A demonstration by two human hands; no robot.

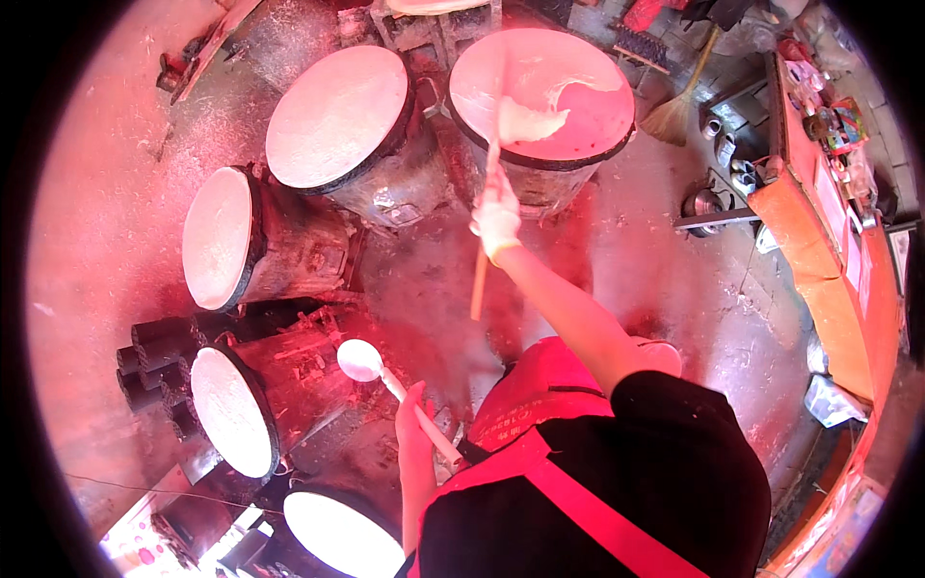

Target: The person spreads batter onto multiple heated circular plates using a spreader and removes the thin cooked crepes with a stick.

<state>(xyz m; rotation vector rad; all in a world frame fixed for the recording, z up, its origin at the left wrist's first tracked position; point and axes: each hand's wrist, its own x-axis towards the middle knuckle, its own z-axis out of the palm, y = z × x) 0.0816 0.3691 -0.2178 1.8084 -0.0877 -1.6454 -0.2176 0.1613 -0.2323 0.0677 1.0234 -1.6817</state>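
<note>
My right hand (pixel 496 220) is closed round the wooden handle of a long batter spreader (pixel 479 284). Its far end reaches over the round griddle (pixel 593 116) at the top, where a pale patch of batter (pixel 530 122) lies partly spread on the pinkish surface. The spreader's tip is faint against the batter. Lower left, my left hand (pixel 414 433) grips the shaft of a ladle (pixel 359 360). The ladle's whitish round bowl hangs in the air beside a drum stove, apart from the griddles.
More round griddles covered in a pale layer curve down my left: one upper left (pixel 337 116), one mid left (pixel 220 236), others lower (pixel 231 412) (pixel 342 535). Dark cylinders (pixel 154 352) are stacked there. A broom (pixel 672 118) and an orange-covered table (pixel 809 241) stand right.
</note>
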